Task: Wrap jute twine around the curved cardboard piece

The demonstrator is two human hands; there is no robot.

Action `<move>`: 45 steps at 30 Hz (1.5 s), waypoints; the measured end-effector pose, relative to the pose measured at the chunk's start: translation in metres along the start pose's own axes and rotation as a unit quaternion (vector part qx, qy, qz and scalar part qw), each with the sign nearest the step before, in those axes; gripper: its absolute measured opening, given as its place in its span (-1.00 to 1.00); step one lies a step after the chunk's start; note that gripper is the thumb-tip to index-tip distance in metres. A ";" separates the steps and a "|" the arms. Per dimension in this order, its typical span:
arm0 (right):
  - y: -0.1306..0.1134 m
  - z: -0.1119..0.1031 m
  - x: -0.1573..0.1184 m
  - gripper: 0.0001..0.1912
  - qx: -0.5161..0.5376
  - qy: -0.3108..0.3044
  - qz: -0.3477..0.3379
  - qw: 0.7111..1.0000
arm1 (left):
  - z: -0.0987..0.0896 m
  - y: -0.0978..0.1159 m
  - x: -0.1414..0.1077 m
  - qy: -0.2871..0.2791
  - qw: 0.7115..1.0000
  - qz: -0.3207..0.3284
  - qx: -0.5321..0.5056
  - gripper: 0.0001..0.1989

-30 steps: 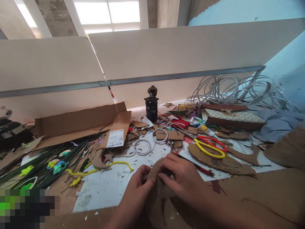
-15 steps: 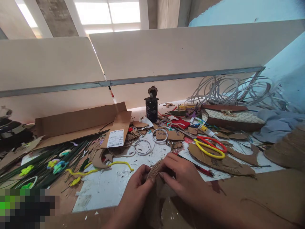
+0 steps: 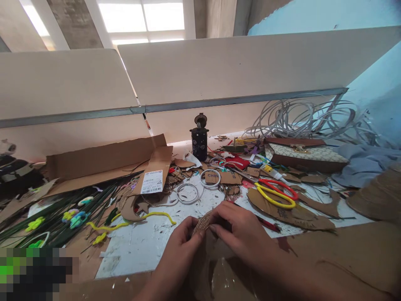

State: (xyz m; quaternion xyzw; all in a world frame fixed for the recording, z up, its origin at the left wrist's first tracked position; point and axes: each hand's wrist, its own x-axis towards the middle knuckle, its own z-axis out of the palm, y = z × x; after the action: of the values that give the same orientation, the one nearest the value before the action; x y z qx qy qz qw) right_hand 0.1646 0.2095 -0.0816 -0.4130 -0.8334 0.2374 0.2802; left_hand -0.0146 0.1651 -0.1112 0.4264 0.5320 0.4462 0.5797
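A curved strip wrapped in brown twine (image 3: 203,222) is held up near the front middle, its lower part dropping toward the bottom edge. My left hand (image 3: 184,239) pinches it from the left, thumb and fingers closed on it. On the other side my right hand (image 3: 236,228) grips its upper end between thumb and bent fingers. Clear shiny film (image 3: 226,278) lies below the hands. Just beyond them are white rings (image 3: 187,194) on the white tabletop (image 3: 138,246).
Scissors with red and yellow handles (image 3: 275,196) rest on cardboard at the right. A black bottle (image 3: 199,143) stands open at the back, a handbag (image 3: 307,154) to its right. Cardboard (image 3: 103,165) and pipe-cleaner flowers (image 3: 78,218) lie at the left.
Both hands keep their hold on the twine-wrapped strip; their fingers have shifted only very slightly.
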 end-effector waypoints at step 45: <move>0.013 -0.002 0.011 -0.72 0.365 -0.071 0.136 0.918 | -0.002 0.004 -0.001 -0.014 1.000 0.014 0.006 -0.77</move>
State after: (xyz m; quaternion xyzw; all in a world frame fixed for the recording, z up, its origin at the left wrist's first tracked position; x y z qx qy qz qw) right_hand 0.1672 0.2263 -0.0855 -0.3741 -0.6423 0.5893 0.3165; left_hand -0.0173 0.1651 -0.1073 0.4438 0.5203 0.4450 0.5782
